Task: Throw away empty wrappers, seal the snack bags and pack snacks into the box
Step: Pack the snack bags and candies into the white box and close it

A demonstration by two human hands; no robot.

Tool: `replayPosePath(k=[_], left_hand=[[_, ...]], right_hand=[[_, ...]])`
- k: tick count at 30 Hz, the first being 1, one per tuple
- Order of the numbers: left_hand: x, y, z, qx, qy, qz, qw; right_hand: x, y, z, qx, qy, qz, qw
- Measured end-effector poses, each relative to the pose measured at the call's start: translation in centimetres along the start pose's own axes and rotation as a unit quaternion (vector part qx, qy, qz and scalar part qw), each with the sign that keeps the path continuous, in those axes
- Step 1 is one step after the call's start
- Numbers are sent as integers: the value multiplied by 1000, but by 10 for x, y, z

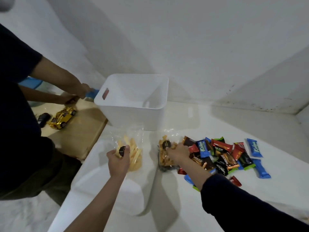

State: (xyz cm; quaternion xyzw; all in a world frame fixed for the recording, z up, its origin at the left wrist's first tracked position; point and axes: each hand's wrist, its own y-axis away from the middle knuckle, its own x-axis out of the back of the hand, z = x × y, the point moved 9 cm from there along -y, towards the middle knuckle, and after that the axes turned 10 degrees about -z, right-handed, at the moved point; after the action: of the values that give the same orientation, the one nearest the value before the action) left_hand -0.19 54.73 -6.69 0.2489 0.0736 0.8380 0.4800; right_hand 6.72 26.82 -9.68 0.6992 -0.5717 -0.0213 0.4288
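Both your hands work the counter: left hand grasps the bag of pale sticks, right hand the bag of orange bites, ready for sealing before the empty white box behind

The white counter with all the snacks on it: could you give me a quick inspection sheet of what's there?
Surface: white counter, a wooden board at its left edge.
Job's things: white box, open, looks empty; clear bag of pale sticks; clear bag of orange snacks; pile of wrapped bars to the right.
Clutter: gold toy car and a dark toy beside it on the board.
Grippers: left hand grips the sticks bag at its black label; right hand rests on the orange snacks bag, grip unclear.
Cables: nothing seen.
Surroundings: white walls; a second person at left holds something blue by the box.
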Motion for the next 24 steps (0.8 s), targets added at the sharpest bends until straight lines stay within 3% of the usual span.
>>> replayPosePath(k=[2, 7, 14, 19, 24], left_hand=[[7, -18, -2, 3, -2, -6, 1000], [11, -43, -5, 0, -5, -30, 1000], [11, -51, 15, -49, 9, -48, 998], [5, -56, 67, -165, 53, -63, 983], [-9, -52, 166, -293, 105, -95, 946]], right_hand=[[-3, 5, -21, 2, 88, -6, 996], [-14, -17, -27, -11, -41, -28, 999], [-18, -16, -24, -15, -56, -29, 998], [-8, 3, -26, 34, -167, -6, 985], [24, 24, -38, 79, -279, 11, 957]])
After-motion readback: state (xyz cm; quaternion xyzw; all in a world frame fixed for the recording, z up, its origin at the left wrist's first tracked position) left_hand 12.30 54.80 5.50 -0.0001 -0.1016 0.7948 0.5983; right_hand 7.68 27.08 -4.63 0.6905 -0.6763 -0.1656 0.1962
